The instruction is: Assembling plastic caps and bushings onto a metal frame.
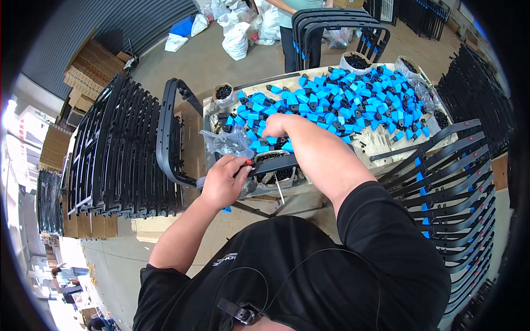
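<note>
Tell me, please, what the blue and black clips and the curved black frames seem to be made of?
Blue and black clips: probably moulded plastic, judging by their uniform saturated colour and dull sheen. Curved black frames: likely plastic too, with smooth semi-gloss highlights along rounded edges; painted metal cannot be excluded.

Blue-and-black clips (353, 102) — black frames (118, 149).

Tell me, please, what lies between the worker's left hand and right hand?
In the head view, a clear plastic bag lies between left hand and right hand.

Concrete floor (210, 60), stacked cardboard (91, 69)
</note>
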A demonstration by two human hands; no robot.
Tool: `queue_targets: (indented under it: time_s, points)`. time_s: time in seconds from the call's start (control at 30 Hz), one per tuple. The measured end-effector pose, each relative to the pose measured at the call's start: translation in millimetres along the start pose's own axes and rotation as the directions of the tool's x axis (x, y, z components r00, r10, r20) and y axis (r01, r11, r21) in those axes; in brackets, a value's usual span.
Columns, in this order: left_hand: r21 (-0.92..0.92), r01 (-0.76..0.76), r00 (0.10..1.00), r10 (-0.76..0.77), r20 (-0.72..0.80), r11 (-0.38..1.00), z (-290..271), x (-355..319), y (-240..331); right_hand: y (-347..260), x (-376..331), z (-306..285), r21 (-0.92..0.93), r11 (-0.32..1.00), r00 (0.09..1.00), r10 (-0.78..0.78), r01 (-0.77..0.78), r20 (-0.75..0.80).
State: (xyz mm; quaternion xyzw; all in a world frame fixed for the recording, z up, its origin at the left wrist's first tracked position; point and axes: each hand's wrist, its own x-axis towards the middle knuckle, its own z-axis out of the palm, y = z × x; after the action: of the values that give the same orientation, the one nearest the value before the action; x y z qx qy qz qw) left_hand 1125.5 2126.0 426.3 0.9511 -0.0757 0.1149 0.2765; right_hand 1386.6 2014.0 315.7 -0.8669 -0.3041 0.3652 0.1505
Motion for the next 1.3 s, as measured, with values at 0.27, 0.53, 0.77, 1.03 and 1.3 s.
queue_targets:
  time_s: [0.27, 0.53, 0.77, 1.03, 1.3]
  points:
    - [0.067, -0.052, 0.999, 0.052, 0.006, 0.996, 5, 6, -15, 4, -6, -2, 0.002, 1.0, 0.999, -0.025, 0.025, -0.021]
    - [0.42, -0.251, 0.968, 0.228, 0.106, 0.872, 10, -5, -4, 4, -9, -2, 0.007, 1.0, 0.999, -0.021, 0.021, -0.042]
    - [0.51, -0.268, 0.963, 0.241, 0.119, 0.818, 17, -10, -5, 1, -8, -1, 0.019, 1.0, 0.999, -0.021, 0.021, -0.039]
    - [0.608, -0.303, 0.953, 0.224, 0.204, 0.734, 20, -17, -2, 0, -1, 1, 0.091, 0.996, 0.999, 0.008, -0.004, -0.045]
    - [0.447, -0.003, 0.998, 0.032, -0.056, 0.894, 9, -44, -6, -25, -41, -23, 0.258, 0.655, 0.498, -0.208, 0.71, -0.842]
